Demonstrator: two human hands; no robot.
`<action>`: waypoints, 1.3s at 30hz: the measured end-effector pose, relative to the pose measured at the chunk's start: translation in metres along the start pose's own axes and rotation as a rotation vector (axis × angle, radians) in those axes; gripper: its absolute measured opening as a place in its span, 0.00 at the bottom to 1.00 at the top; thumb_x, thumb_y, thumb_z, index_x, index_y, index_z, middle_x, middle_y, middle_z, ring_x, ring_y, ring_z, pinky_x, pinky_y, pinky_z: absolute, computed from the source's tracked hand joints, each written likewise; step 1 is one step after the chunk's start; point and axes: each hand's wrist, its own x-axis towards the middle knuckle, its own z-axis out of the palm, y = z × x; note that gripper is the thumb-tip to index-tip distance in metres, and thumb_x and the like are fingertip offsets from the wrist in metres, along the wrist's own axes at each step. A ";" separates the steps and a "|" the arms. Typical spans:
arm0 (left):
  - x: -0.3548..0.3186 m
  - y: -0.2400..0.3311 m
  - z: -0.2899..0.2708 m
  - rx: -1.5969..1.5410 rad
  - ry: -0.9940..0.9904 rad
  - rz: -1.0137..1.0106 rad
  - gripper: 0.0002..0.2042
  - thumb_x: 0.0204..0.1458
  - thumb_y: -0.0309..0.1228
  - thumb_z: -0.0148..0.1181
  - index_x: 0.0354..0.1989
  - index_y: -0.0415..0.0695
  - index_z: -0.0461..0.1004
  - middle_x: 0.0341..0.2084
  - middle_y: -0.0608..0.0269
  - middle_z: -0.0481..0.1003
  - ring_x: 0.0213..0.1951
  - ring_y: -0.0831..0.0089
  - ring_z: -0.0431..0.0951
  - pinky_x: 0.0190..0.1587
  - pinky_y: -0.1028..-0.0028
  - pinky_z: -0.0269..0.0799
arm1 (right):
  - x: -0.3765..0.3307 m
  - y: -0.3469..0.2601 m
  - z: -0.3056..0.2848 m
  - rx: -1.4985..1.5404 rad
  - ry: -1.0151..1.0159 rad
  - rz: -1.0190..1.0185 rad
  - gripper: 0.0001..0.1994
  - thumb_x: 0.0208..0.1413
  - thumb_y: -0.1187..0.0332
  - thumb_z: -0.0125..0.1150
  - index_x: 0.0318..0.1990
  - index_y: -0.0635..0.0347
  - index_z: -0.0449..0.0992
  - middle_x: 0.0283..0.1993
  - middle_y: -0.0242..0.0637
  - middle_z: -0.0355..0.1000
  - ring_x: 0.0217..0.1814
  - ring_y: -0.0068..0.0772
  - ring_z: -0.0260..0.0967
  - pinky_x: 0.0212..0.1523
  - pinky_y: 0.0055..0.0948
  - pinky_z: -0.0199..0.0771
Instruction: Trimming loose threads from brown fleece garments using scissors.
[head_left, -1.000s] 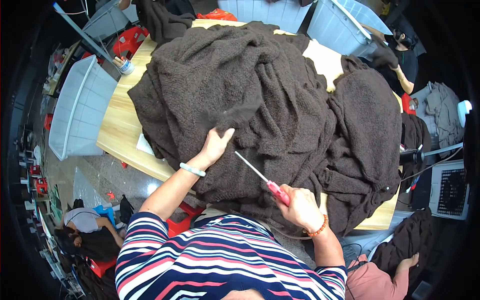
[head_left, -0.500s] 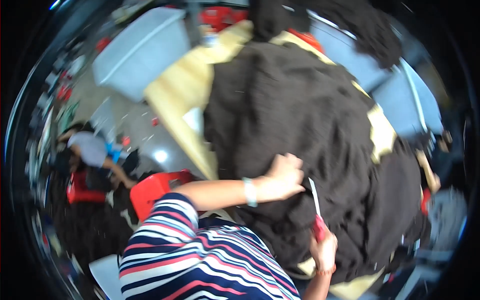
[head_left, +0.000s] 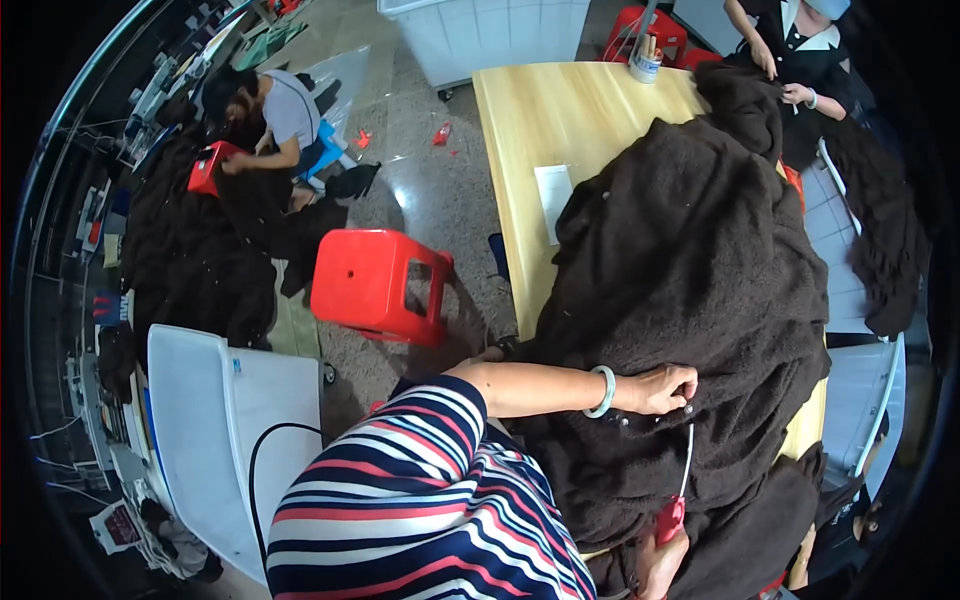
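A large heap of dark brown cloth [head_left: 690,230] with a fleecy surface spreads in front of me. My left hand [head_left: 655,389], below a pale bangle, is closed on a fold of this cloth, fingers pinched together. Small shiny round studs [head_left: 625,422] show on the cloth beside it. Lower down, my right hand [head_left: 662,562] grips a red-handled tool with a slim metal shaft [head_left: 672,519]. The shaft points up, its tip just below my left fingertips, by another shiny stud. Whether it is a blade or a rod I cannot tell.
Under the cloth is a pale wooden table [head_left: 530,110] with a white paper [head_left: 552,200] and a tub of sticks [head_left: 645,66]. A red stool [head_left: 365,285] and a white bin [head_left: 190,440] stand left. Co-workers handle dark cloth at far left and far right.
My view has swung left, so the table and cloth sit further right. The tool's tip is now nearer my left fingers, and the studs have come into sight.
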 end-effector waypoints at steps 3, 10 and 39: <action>-0.024 0.038 -0.002 0.642 0.044 0.246 0.26 0.44 0.28 0.66 0.52 0.42 0.62 0.35 0.53 0.67 0.39 0.54 0.70 0.39 0.62 0.70 | 0.003 0.001 -0.006 0.055 -0.096 0.149 0.16 0.48 0.75 0.57 0.47 0.65 0.75 0.33 0.53 0.76 0.38 0.53 0.77 0.40 0.38 0.75; -0.064 0.029 -0.036 1.181 -0.129 0.075 0.17 0.46 0.34 0.64 0.44 0.45 0.70 0.35 0.58 0.71 0.39 0.58 0.72 0.41 0.62 0.72 | 0.004 0.002 -0.004 -0.096 -0.010 -0.020 0.05 0.50 0.71 0.59 0.34 0.60 0.71 0.27 0.52 0.71 0.32 0.58 0.71 0.33 0.48 0.70; -0.135 0.051 -0.049 0.766 -0.375 0.121 0.22 0.48 0.24 0.64 0.53 0.39 0.69 0.41 0.53 0.70 0.38 0.64 0.75 0.39 0.69 0.73 | -0.040 0.004 0.020 -0.076 -0.240 -0.056 0.07 0.49 0.69 0.61 0.34 0.60 0.72 0.27 0.47 0.73 0.33 0.51 0.73 0.34 0.45 0.73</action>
